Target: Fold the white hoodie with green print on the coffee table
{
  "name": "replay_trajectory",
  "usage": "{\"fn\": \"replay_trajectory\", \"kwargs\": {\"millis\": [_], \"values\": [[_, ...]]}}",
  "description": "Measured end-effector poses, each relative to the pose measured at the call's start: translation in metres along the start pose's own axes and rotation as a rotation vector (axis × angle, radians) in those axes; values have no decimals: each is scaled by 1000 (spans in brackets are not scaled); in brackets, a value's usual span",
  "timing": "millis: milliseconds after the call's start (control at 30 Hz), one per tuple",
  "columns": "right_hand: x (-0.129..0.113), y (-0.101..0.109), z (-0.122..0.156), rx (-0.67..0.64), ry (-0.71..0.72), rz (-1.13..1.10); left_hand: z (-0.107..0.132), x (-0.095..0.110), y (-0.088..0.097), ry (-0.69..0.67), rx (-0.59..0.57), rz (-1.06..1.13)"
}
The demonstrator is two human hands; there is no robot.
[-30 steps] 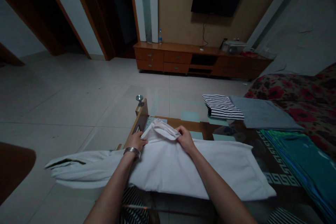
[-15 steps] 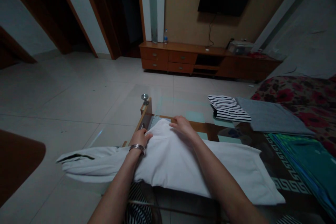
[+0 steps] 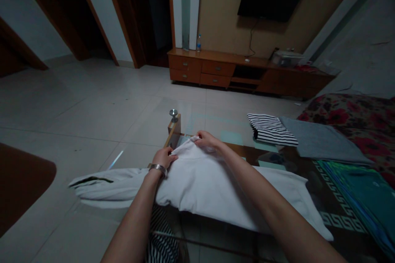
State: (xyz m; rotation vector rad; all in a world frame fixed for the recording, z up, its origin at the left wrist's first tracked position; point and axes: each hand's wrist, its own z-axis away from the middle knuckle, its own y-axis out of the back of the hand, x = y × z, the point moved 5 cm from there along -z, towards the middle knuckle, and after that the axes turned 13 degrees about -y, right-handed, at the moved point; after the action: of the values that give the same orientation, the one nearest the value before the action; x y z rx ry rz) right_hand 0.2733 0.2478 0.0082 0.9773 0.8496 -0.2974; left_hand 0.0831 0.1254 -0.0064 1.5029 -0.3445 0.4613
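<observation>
A white garment (image 3: 197, 185) lies stretched across the glass-topped table in front of me, its exact kind unclear. Its narrow, bunched left end (image 3: 105, 189) reaches past the table's side and shows a dark slit. My left hand (image 3: 163, 158), with silvery bangles at the wrist, is closed on the garment's far left edge. A short way right and farther out, my right hand (image 3: 205, 139) pinches a raised corner of the same far edge. My right forearm passes over the cloth and hides part of it.
On the table's right are a folded black-and-white striped garment (image 3: 271, 129), a folded grey cloth (image 3: 327, 139) and a green-blue garment (image 3: 354, 193). A wooden post with a metal knob (image 3: 173, 114) rises beyond my left hand. A low cabinet (image 3: 216, 70) stands against the wall.
My right hand has gone from resting with fingers spread on the cloth to pinching its far edge, shifting slightly left. My left hand keeps its hold.
</observation>
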Motion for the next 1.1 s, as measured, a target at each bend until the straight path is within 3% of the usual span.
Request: {"fn": "replay_trajectory", "kwargs": {"millis": [167, 333, 433, 567, 667, 800, 933, 1000, 1100], "values": [[-9, 4, 20, -34, 165, -32, 0, -4, 0, -45, 70, 38], [-33, 5, 67, -12, 375, 252, -3, -6, -3, -104, 118, 146], [-40, -8, 105, 42, 490, 530, -4, -6, -4, -150, 145, 221], [-29, -40, 148, 28, 582, 813, -4, -6, -5, -139, 145, 258], [-17, -47, 169, 33, 574, 778, -3, -3, -3, -144, 148, 236], [3, -15, 176, 138, 523, 498, 0, 2, 0, -132, 135, 179], [36, 19, 156, 325, 251, 341, 0, 4, 1, -127, 126, 168], [51, 20, 143, 339, 146, 339, -1, 3, 1, -132, 132, 180], [62, 9, 127, 319, 136, 288, -2, -3, 0, -118, 123, 180]]}}
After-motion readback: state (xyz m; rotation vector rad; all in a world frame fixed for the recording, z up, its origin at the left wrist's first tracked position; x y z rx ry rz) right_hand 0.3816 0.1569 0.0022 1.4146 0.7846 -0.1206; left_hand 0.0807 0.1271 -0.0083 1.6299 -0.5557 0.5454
